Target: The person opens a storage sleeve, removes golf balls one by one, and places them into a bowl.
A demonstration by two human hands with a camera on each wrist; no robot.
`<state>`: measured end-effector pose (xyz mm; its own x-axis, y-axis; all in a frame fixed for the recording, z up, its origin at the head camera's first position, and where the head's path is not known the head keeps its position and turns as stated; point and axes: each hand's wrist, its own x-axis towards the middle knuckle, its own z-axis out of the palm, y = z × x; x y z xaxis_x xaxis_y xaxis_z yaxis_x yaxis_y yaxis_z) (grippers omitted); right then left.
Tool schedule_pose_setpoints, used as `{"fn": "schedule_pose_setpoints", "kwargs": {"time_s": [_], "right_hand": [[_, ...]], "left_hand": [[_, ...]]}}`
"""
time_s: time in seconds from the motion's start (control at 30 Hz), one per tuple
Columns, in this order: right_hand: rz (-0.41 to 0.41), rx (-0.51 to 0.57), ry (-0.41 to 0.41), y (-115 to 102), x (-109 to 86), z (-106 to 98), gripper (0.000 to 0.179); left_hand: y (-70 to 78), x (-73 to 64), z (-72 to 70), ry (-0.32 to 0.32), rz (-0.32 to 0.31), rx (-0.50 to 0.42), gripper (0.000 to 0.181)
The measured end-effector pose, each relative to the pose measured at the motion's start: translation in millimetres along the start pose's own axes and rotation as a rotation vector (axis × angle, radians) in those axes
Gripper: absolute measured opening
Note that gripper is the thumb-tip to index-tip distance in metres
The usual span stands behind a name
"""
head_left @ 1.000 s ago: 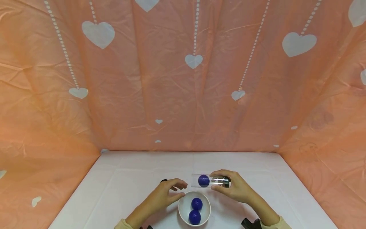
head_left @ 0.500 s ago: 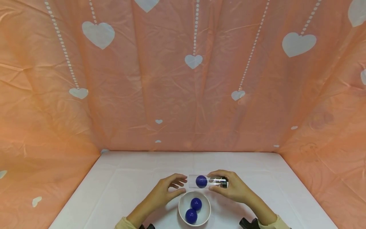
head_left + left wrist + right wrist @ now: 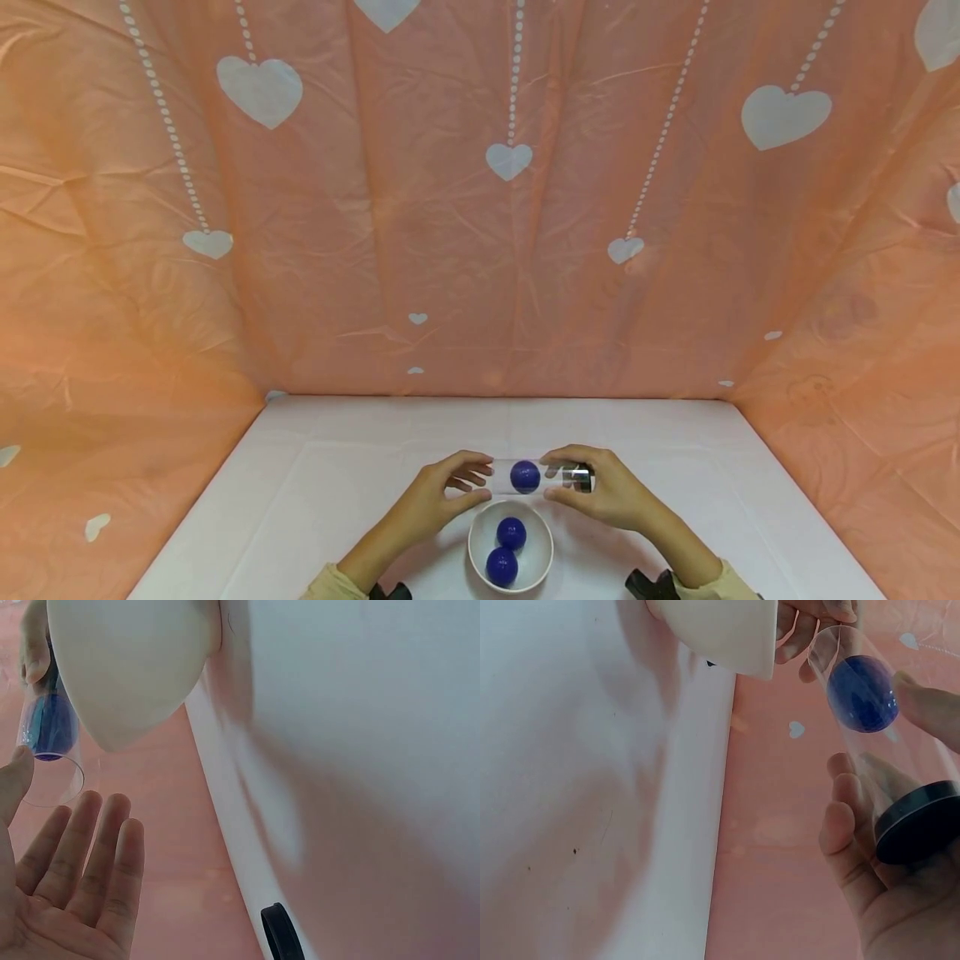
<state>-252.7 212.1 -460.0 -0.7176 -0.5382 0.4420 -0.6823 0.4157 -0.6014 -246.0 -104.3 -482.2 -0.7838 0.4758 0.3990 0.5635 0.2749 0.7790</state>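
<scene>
My right hand [image 3: 613,493] grips a clear tube [image 3: 500,477] with a black base [image 3: 921,825], tipped on its side above the table. Inside the tube, between its open end and my right fingers, sits a blue ball [image 3: 525,477]. My left hand [image 3: 441,500] is at the tube's open end, fingers extended and thumb apart; in the left wrist view its thumb tip overlaps the rim. Just below the tube in the head view is a white bowl [image 3: 538,542], with one blue ball [image 3: 512,532] behind another blue ball [image 3: 502,567].
A round black lid-like piece [image 3: 280,934] lies on the white table [image 3: 337,467], seen in the left wrist view and hidden in the head view. Orange sheeting [image 3: 435,250] with pale hearts encloses the back and sides.
My right hand has brought the tube slightly left, with the ball inside it. My left hand has risen to meet its open end. The two balls in the bowl have shifted slightly left.
</scene>
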Motion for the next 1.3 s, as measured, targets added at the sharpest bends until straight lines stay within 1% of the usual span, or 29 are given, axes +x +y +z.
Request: {"fn": "schedule_pose_setpoints", "kwargs": {"time_s": [0.47,0.73,1.07,1.3], "right_hand": [[0.015,0.012,-0.024,-3.7,2.8,-1.6,0.036],[0.004,0.012,-0.031,-4.3,4.0,-1.9,0.037],[0.028,0.0,-0.038,-4.2,5.3,-1.8,0.038],[0.029,0.01,-0.045,-4.0,6.2,-2.0,0.039]], "left_hand": [[-2.7,2.5,1.6,0.002,-0.01,-0.019,0.039],[-1.3,2.2,1.6,0.004,-0.038,-0.025,0.036],[-0.2,1.9,1.2,0.002,-0.056,-0.022,0.037],[0.9,1.8,1.1,0.005,-0.046,-0.025,0.037]]}}
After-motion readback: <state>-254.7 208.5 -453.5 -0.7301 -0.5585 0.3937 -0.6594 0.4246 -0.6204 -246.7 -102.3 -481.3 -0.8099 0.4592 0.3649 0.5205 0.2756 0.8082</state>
